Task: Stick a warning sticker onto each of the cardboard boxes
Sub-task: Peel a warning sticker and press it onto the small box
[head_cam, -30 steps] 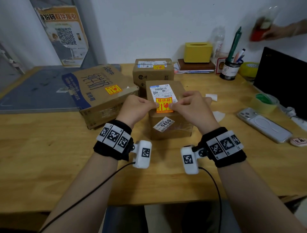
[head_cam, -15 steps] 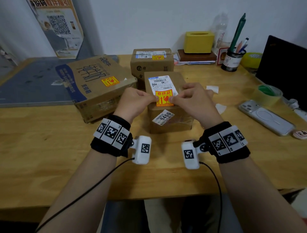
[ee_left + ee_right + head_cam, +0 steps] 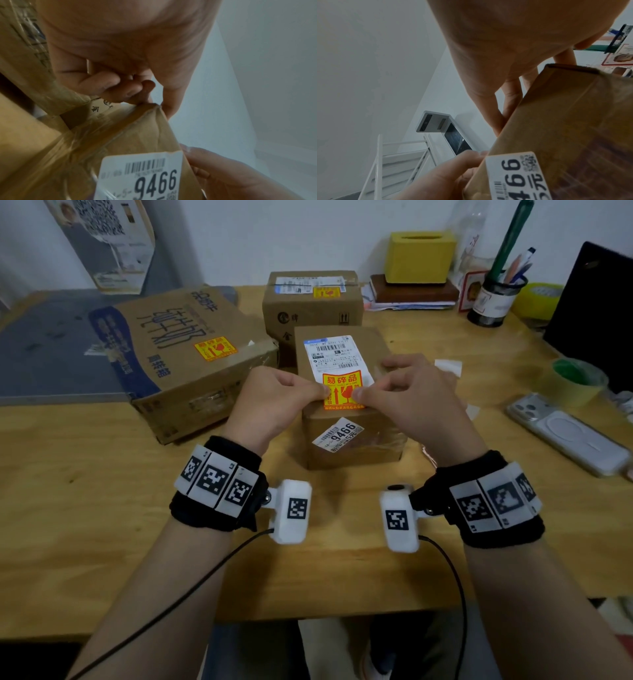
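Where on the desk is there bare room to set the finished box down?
Bare wood runs along the table's near edge, left of the left hand, in front of the large printed box. A smaller patch lies between the right hand and phone. The back edge is crowded.

The left hand (image 3: 120, 44) curls its fingers (image 3: 102, 83) at the top edge of a taped cardboard box (image 3: 140, 135); below the grip, a white label (image 3: 142, 177) reads 9466.
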Tool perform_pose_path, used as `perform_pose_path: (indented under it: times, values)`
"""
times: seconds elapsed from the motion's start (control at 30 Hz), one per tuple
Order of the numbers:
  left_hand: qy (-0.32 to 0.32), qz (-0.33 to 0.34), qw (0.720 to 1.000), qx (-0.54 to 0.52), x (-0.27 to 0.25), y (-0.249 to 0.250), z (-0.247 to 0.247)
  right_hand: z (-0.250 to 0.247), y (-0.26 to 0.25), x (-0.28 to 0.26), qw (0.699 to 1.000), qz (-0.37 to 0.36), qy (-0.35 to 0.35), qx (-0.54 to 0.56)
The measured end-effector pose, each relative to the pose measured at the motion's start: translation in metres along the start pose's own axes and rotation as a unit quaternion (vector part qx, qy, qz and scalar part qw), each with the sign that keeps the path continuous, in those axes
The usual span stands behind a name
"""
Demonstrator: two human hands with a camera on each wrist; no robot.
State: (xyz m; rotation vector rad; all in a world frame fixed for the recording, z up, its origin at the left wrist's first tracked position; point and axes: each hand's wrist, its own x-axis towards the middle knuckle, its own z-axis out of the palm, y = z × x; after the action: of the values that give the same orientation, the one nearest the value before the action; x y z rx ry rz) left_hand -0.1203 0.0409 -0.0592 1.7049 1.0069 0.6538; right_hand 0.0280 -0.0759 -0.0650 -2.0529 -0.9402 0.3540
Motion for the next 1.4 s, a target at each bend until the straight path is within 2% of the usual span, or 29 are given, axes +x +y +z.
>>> perform_pose_path:
  times: [0.17, 1.13, 1.4]
  values:
    - [-0.001, 0.009, 1.000, -0.010, -0.001, -0.003, 0.001, -0.003, 0.000, 0.000, 1.000, -0.009, -0.008, -0.026]
    - [0.001, 0.025, 1.000, -0.017, 0.000, -0.009, 0.005, 0.004, 0.004, 0.006, 0.998, -0.061, 0.004, -0.016]
    - [0.004, 0.027, 1.000, -0.014, 0.001, -0.010, 0.006, -0.001, -0.004, -0.001, 0.993, -0.048, 0.007, -0.103]
